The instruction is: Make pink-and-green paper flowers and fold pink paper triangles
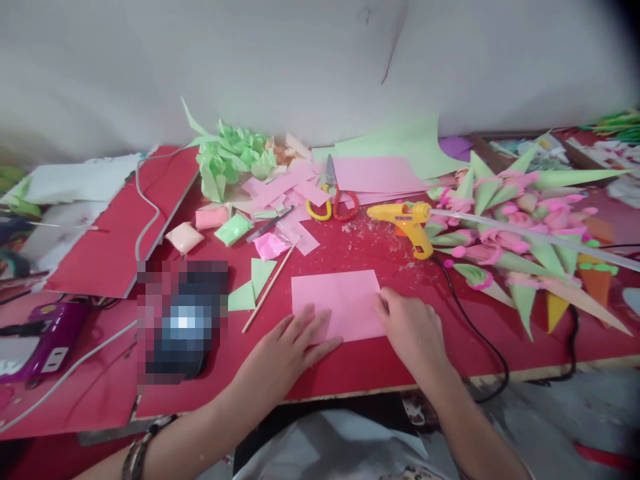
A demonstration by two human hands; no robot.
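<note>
A pink sheet of paper (340,297) lies flat on the red tabletop in front of me. My left hand (297,343) rests on its lower left part with fingers spread. At the sheet's right edge my right hand (413,330) is closed, thumb and index finger at the paper; the other fingers are curled under. A thin wooden stick (270,287) lies left of the sheet, across a folded green paper piece (261,277). Beyond the sheet are a yellow glue gun (417,227) with a long clear glue stick (525,237) and scissors (330,193) with yellow and red handles.
A blurred-out dark phone-like object (187,320) lies left. Behind are small clay packets (234,229), pink paper scraps (285,187) and green folded pieces (230,157). Pink and green paper flowers (520,227) fill the right. A black cord (470,327) hangs over the table's front edge.
</note>
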